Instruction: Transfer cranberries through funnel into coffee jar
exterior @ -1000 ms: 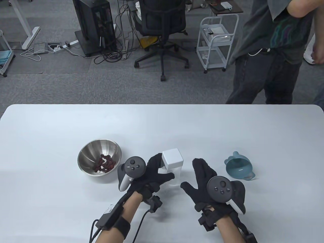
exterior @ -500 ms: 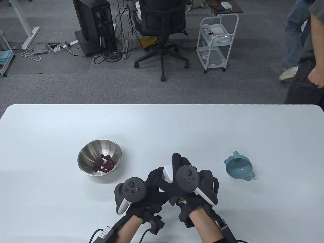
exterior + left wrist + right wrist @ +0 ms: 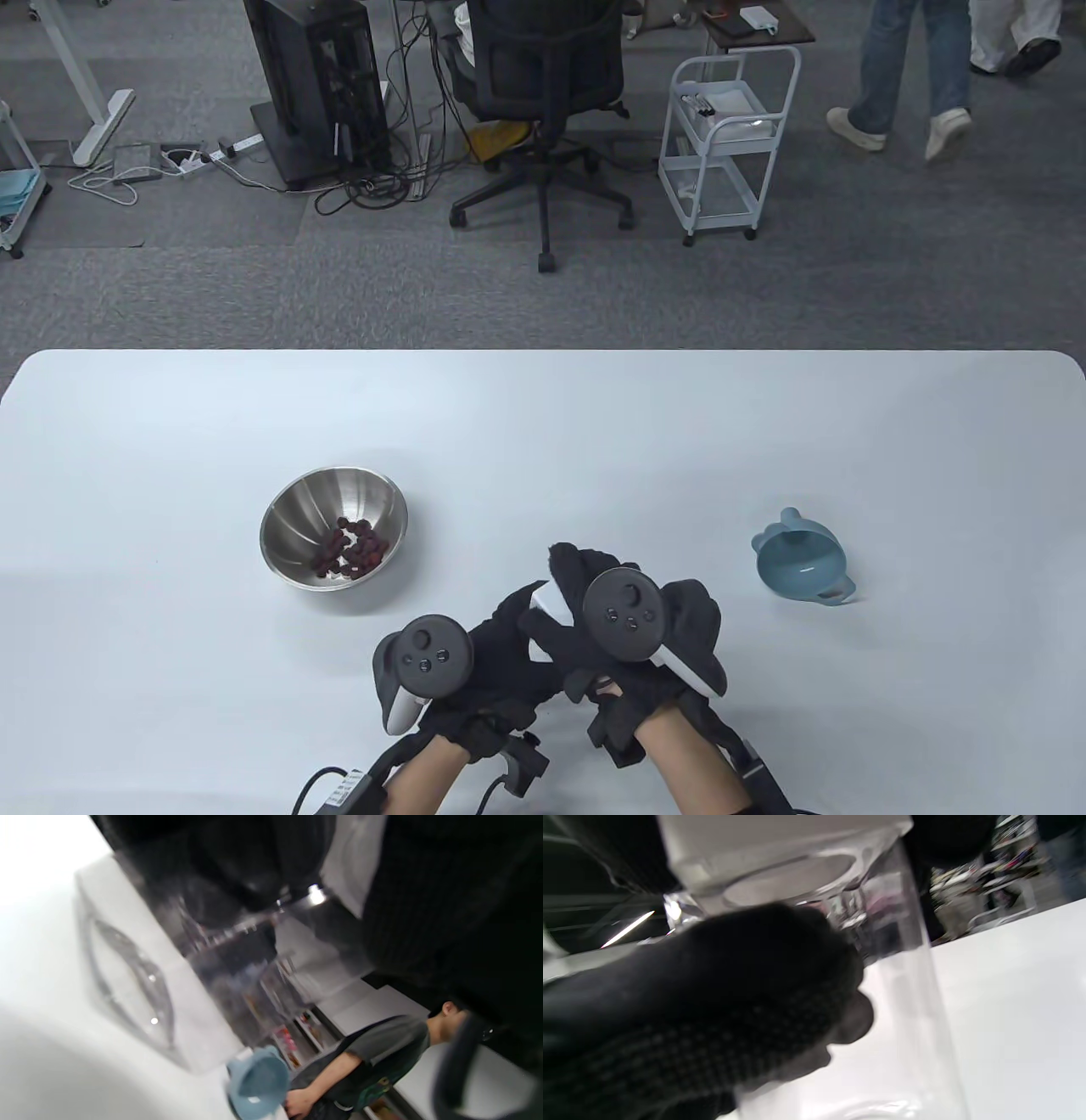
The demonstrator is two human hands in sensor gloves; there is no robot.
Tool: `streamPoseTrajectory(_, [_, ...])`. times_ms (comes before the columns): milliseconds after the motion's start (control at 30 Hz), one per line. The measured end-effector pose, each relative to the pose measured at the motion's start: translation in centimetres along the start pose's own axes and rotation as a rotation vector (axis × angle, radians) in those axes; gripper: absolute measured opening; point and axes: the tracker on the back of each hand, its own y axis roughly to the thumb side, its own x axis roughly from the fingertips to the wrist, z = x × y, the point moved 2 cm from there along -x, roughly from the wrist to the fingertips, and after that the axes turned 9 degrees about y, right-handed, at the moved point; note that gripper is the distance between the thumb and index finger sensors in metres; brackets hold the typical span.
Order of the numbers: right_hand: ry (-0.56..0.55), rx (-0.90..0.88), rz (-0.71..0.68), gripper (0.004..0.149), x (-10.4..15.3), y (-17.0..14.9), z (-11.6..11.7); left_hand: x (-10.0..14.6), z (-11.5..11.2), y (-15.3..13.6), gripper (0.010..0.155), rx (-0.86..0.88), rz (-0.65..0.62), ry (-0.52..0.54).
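The clear coffee jar (image 3: 908, 984) with a white square lid (image 3: 545, 601) stands near the table's front middle, mostly hidden by both hands. My left hand (image 3: 513, 632) grips the jar's body from the left. My right hand (image 3: 585, 586) lies over the lid and grips it from above. The lid (image 3: 780, 840) shows from below in the right wrist view, with a gloved finger against the glass. A steel bowl (image 3: 288, 518) holding dark red cranberries (image 3: 352, 550) stands to the left. The blue funnel (image 3: 802, 562) lies on its side to the right; it also shows in the left wrist view (image 3: 258, 1084).
The white table (image 3: 543, 424) stretches wide behind the objects. Beyond its far edge are an office chair (image 3: 543, 76), a white cart (image 3: 721, 127) and people walking on the carpet at the far right.
My right hand moved from open beside the jar onto its lid. Both hands and the jar shifted toward the front edge. The person standing behind the table walked away.
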Motion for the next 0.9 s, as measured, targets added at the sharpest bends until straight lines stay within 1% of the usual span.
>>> streamPoseTrajectory(33, [0.037,0.001,-0.030,0.076,0.0,0.0,-0.1,-0.1,0.0,-0.1,0.088,0.031,-0.008,-0.039])
streamPoseTrajectory(67, [0.111,0.010,-0.094,0.076,0.1,-0.2,-0.4,-0.1,-0.2,-0.2,0.088,0.058,-0.009,-0.095])
streamPoseTrajectory(100, [0.156,0.006,-0.105,0.075,0.1,-0.3,-0.5,-0.1,-0.3,-0.2,0.089,0.051,-0.011,-0.131])
streamPoseTrajectory(133, [0.250,-0.017,-0.102,0.075,0.1,-0.5,-0.6,-0.1,-0.5,-0.2,0.089,0.038,-0.024,-0.178])
streamPoseTrajectory(167, [0.317,-0.037,-0.130,0.075,0.1,-0.6,-0.6,0.0,-0.7,-0.2,0.089,0.038,-0.034,-0.198])
streamPoseTrajectory(233, [0.378,-0.034,-0.175,0.074,0.1,-0.6,-0.7,0.0,-1.1,-0.2,0.089,0.059,-0.042,-0.234])
streamPoseTrajectory(300, [0.419,-0.027,-0.168,0.074,0.2,-0.7,-0.7,0.2,-1.2,-0.2,0.089,0.042,-0.045,-0.234])
streamPoseTrajectory(400, [0.381,-0.026,-0.133,0.077,0.4,-0.8,-1.0,0.4,-1.3,-0.4,0.090,0.060,-0.022,-0.213])
streamPoseTrajectory(433, [0.338,-0.039,-0.114,0.083,0.5,-0.8,-1.4,0.4,-1.3,-0.4,0.089,0.056,-0.020,-0.201])
streamPoseTrajectory(467, [0.266,-0.040,-0.086,0.086,0.6,-0.9,-2.0,0.4,-1.2,-0.4,0.089,0.044,-0.022,-0.194])
streamPoseTrajectory(500, [0.221,-0.027,-0.052,0.087,0.8,-0.9,-2.4,0.5,-1.2,-0.4,0.089,0.032,-0.018,-0.183])
streamPoseTrajectory(567, [0.156,0.033,0.026,0.091,1.1,-0.6,-3.3,0.5,-1.1,-0.4,0.089,0.026,-0.015,-0.169])
streamPoseTrajectory(633, [0.163,0.123,0.125,0.097,1.3,-0.2,-3.5,0.6,-1.0,-0.4,0.089,0.026,-0.008,-0.158])
streamPoseTrajectory(700, [0.232,0.211,0.227,0.102,1.3,0.2,-3.1,0.6,-1.0,-0.4,0.089,0.015,-0.011,-0.150])
streamPoseTrajectory(800, [0.262,0.256,0.265,0.106,0.9,0.6,-2.3,0.7,-0.9,-0.5,0.089,0.013,-0.007,-0.137])
streamPoseTrajectory(867, [0.282,0.259,0.246,0.106,0.4,0.8,-1.7,0.7,-0.9,-0.4,0.089,0.015,-0.009,-0.138])
streamPoseTrajectory(900, [0.274,0.273,0.224,0.104,0.2,1.0,-1.6,0.7,-0.9,-0.4,0.090,0.016,-0.012,-0.138])
